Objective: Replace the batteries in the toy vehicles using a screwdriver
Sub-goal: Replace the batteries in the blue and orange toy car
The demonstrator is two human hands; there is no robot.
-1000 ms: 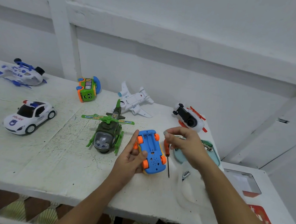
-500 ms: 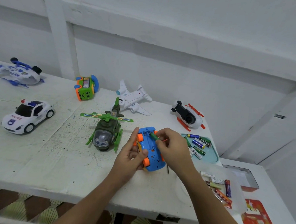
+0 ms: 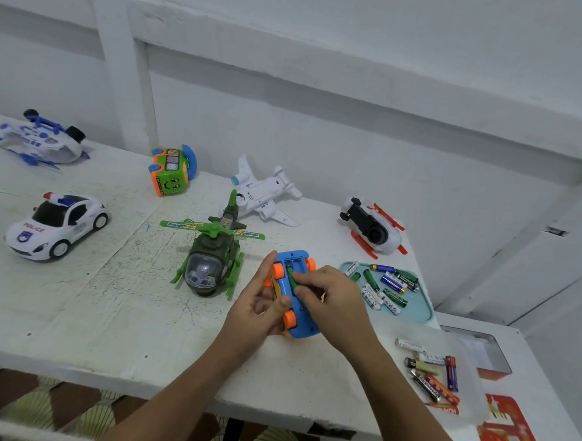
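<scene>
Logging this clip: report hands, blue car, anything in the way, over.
Left hand grips upturned blue toy car. Right hand pinches green battery at its open compartment. Nothing in the way; spare batteries in teal tray alongside.

Both bare forearms reach in and converge. The left hand [image 3: 261, 306], fingers straight and thumb bent across, clasps the toy car [image 3: 302, 323]; the right hand [image 3: 334, 305], fingers curled, pinches a battery [image 3: 291, 277]

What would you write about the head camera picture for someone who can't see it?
A person's left hand holds an upside-down blue toy car while the right hand holds a green battery in its open underside. Nearby on the white table sit a green helicopter, a police car and a tray of batteries.
</scene>
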